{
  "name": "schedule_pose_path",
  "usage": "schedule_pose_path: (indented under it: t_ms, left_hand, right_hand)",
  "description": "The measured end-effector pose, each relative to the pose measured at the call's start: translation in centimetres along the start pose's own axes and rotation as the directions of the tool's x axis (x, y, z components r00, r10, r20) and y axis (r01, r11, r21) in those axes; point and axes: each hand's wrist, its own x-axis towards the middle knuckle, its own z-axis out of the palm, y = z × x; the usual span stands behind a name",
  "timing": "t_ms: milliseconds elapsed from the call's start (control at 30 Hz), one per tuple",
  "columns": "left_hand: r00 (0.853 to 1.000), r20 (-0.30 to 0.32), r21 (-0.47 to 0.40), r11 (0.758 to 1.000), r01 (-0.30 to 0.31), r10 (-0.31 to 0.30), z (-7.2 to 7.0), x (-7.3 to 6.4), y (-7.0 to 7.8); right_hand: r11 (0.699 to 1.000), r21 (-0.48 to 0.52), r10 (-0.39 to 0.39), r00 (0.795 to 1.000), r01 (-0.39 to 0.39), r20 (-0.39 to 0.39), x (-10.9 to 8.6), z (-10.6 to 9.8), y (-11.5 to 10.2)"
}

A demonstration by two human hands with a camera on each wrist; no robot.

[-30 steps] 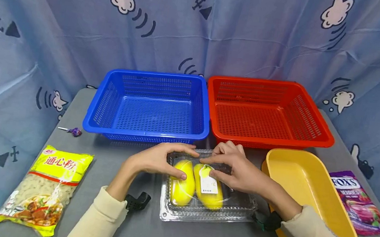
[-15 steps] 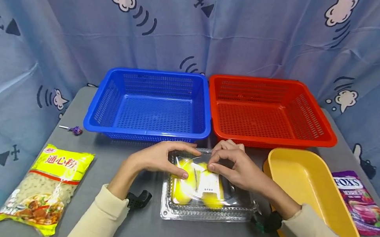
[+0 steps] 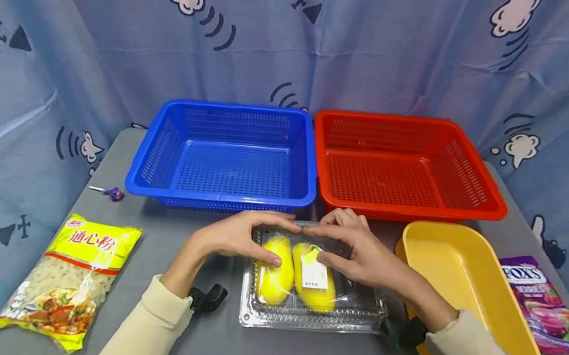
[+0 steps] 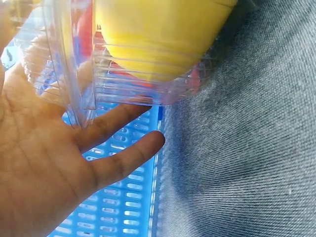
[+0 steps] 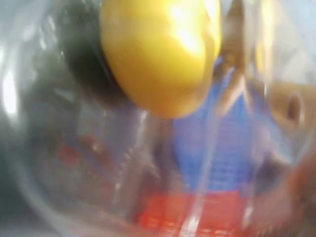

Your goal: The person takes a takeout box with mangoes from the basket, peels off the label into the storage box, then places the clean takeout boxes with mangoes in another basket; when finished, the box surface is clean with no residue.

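A clear plastic clamshell box (image 3: 298, 323) lies on the table, holding two yellow mangoes (image 3: 273, 288), one with a white tag (image 3: 314, 275). My left hand (image 3: 236, 235) grips the box's far left corner, thumb on the lid and fingers at the far edge. In the left wrist view its ring and little fingers (image 4: 129, 157) stretch out straight under the box rim. My right hand (image 3: 360, 252) holds the far side from above, its thumb by the tag and its index finger reaching toward the left fingertips. The right wrist view is blurred, with a mango (image 5: 160, 59) behind clear plastic.
Behind the box stand a blue basket (image 3: 218, 198) and a red basket (image 3: 414, 210). A yellow tub (image 3: 457, 270) sits to the right, beside a purple candy bag (image 3: 547, 310). At left lie a macaroni bag (image 3: 66, 281) and a lollipop (image 3: 115, 194).
The right thumb and index finger drew together half a second ago and are now spread again, the index finger reaching left. My left hand and the box have stayed about in place.
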Motion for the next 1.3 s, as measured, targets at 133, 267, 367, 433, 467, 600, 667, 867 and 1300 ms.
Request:
schedule_pose_path:
  t_ms: [133,267,367,433,467,600,667,867,1300]
  left_hand:
    - [1.000,0.006,0.002,1.000,0.000,0.000,0.0,0.0,0.0]
    - [1.000,0.009,0.008,1.000,0.002,-0.002,0.0,0.1,0.0]
    - [1.000,0.002,0.012,1.000,0.005,-0.005,0.0,0.1,0.1]
    - [1.000,0.001,0.016,1.000,0.008,-0.008,0.0,0.1,0.2]
    - [1.000,0.002,0.018,1.000,0.008,-0.008,0.0,0.1,0.2]
    - [1.000,0.008,0.024,1.000,0.010,-0.010,0.0,0.2,0.4]
    - [1.000,0.009,0.022,1.000,0.012,-0.013,0.0,0.2,0.4]
    - [1.000,0.017,0.022,1.000,0.014,-0.014,0.0,0.3,0.5]
    - [0.999,0.039,0.019,1.000,-0.004,0.003,0.0,0.0,0.7]
  right_hand:
    - [0.996,-0.077,-0.045,0.999,0.046,0.009,0.0,0.1,0.1]
    - [0.992,-0.050,-0.119,0.991,0.116,-0.059,0.0,0.4,0.3]
    - [0.988,0.011,-0.153,0.981,0.156,-0.117,0.0,0.6,0.5]
    - [0.983,0.053,-0.164,0.976,0.173,-0.144,-0.1,0.7,0.6]
    - [0.982,0.070,-0.166,0.975,0.178,-0.150,-0.1,0.7,0.7]
    - [0.975,0.130,-0.163,0.976,0.182,-0.144,-0.2,0.5,0.8]
    - [0.973,0.161,-0.147,0.981,0.166,-0.123,-0.2,0.4,0.9]
    - [0.962,0.254,-0.095,0.995,0.101,-0.036,-0.3,-0.3,0.9]
    - [0.930,0.347,-0.139,0.990,0.120,0.030,-0.6,-0.7,1.4]
